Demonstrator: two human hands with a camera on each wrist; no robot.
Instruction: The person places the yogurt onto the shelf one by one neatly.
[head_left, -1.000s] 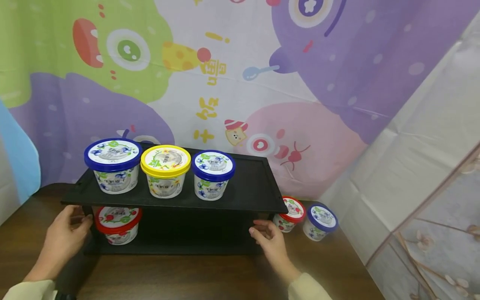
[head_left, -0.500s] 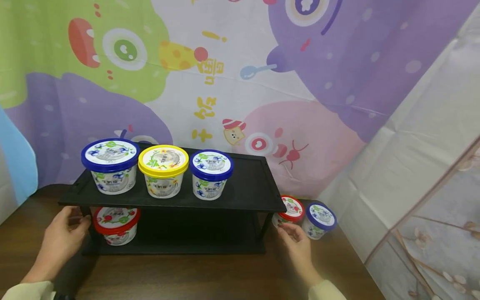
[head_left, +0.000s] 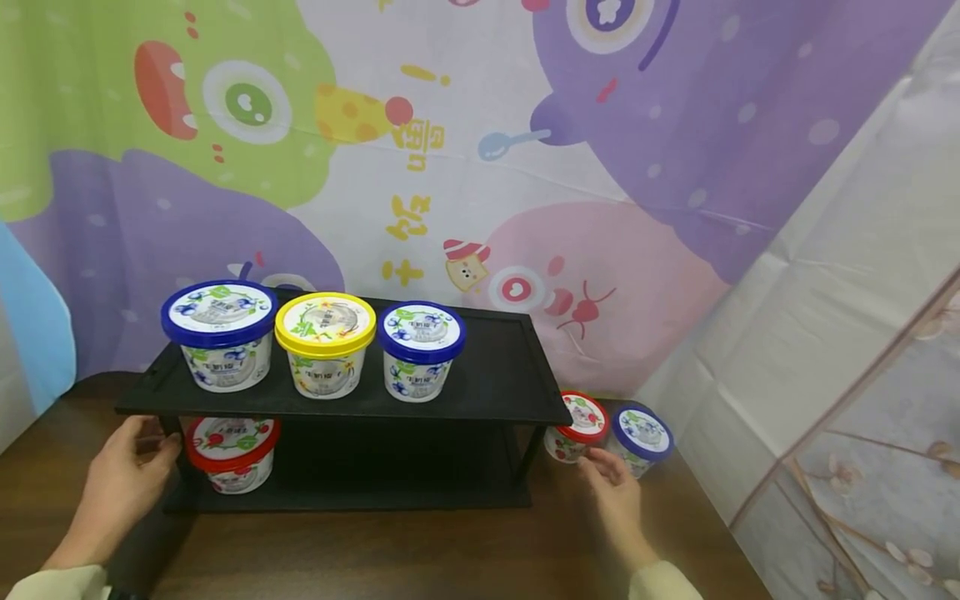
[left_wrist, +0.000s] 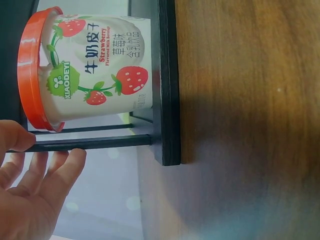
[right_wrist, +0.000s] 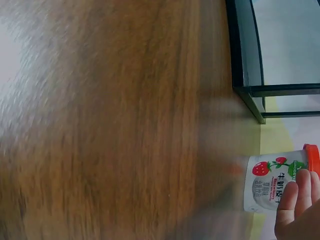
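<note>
My left hand [head_left: 126,468] holds the left front post [left_wrist: 107,142] of a black two-tier shelf [head_left: 502,367], thumb on one side and fingers on the other. Just inside that post, on the lower tier, stands a red-lidded strawberry milk cup [left_wrist: 100,70]. Off the shelf's right end, my right hand [head_left: 617,504] reaches with loosely bent fingers in front of two cups on the table. One is another red-lidded strawberry cup [right_wrist: 265,182]; the other is a blue-lidded cup [head_left: 641,435], partly covered by the hand. No grip on either cup shows.
On the upper tier stand a large blue-lidded cup [head_left: 220,329], a yellow-lidded cup [head_left: 326,337] and a smaller blue-lidded cup [head_left: 422,346]. The shelf rests on a brown wooden table [head_left: 375,554]. A cartoon-printed curtain [head_left: 360,183] hangs behind, and a pale wall covering [head_left: 817,350] borders the right.
My right hand has left the shelf's right front post and moved right, to the two cups beside the shelf. My left hand stays at the left post.
</note>
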